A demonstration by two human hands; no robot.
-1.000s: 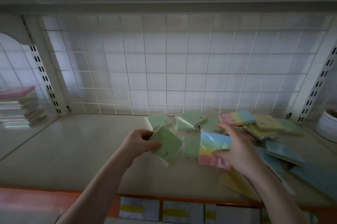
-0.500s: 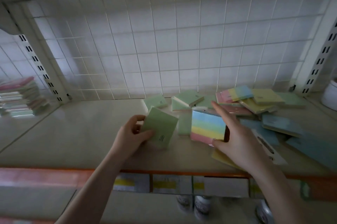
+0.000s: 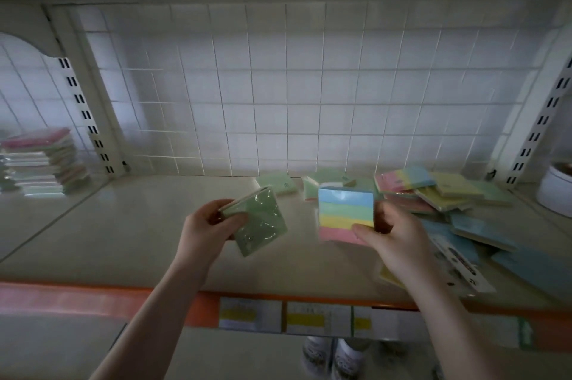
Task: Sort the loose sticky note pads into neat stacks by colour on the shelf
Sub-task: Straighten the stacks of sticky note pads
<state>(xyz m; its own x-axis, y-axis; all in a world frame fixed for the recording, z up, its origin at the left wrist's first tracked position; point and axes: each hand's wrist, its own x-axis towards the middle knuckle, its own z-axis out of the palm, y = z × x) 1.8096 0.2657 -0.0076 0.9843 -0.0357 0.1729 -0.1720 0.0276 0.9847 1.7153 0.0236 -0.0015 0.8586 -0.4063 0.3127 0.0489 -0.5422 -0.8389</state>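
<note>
My left hand (image 3: 207,226) grips a green sticky note pad (image 3: 258,220) wrapped in shiny film, held tilted above the shelf (image 3: 123,225). My right hand (image 3: 393,243) pinches a rainbow pad (image 3: 345,214) striped blue, green, yellow and pink, held upright facing me. Behind them lie loose green pads (image 3: 278,183) near the back wall. To the right sprawls a jumble of pads: another rainbow pad (image 3: 402,180), yellow pads (image 3: 448,189), pink pads (image 3: 408,204) and blue pads (image 3: 483,229).
A tall stack of mixed pads (image 3: 43,160) stands at far left beyond the slotted upright (image 3: 83,113). A white round container (image 3: 555,191) sits at far right. The white wire grid (image 3: 294,92) backs the shelf; an orange front edge (image 3: 93,299) carries price labels (image 3: 250,314).
Both hands lifted their pads slightly; the green pad turned so its film wrap catches light, and the rainbow pad was stood more upright with its stripes facing me.
</note>
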